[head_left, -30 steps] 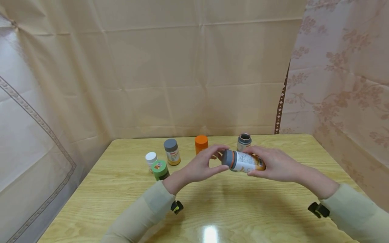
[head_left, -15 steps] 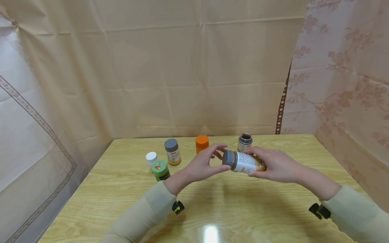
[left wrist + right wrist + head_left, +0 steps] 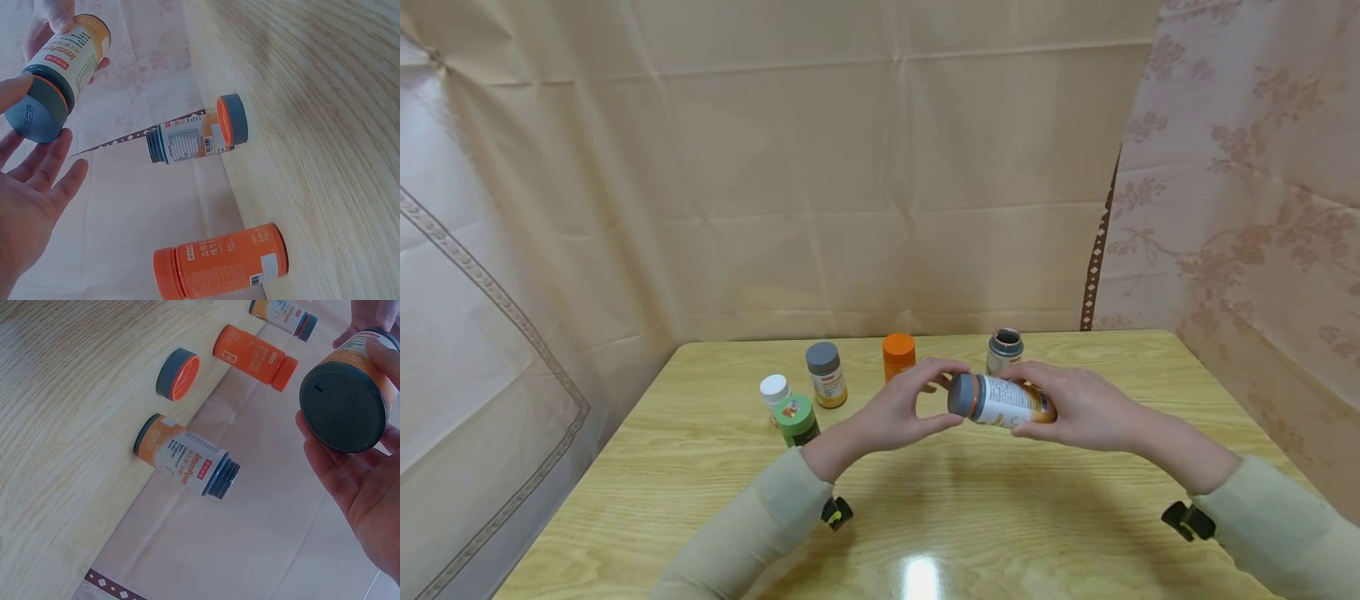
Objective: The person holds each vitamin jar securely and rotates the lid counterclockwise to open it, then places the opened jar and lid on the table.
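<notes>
My right hand (image 3: 1078, 408) grips a supplement bottle (image 3: 1006, 402) by its base end and holds it tilted sideways above the table. The bottle has a white and orange label, and its dark grey cap (image 3: 962, 394) points left with an orange ring at the cap's edge. Thumb and fingers of my left hand (image 3: 891, 412) pinch that cap from both sides. Behind the right hand stands a similar bottle (image 3: 181, 453), upright and uncapped, its threaded neck showing. A loose grey cap (image 3: 178, 375) with an orange inside lies beside it, hidden in the head view.
At the back middle of the wooden table (image 3: 700, 500) stands an orange bottle (image 3: 898, 354). Further left are a grey-capped bottle (image 3: 827, 379), a white-capped bottle (image 3: 772, 389) and a green-lidded container (image 3: 795, 417) near the left forearm. A beige curtain (image 3: 880, 208) hangs behind the table.
The fingers and thumb of my left hand have shifted around the cap, the fingertips now further over its upper side. The right hand and the bottle stay nearly in place.
</notes>
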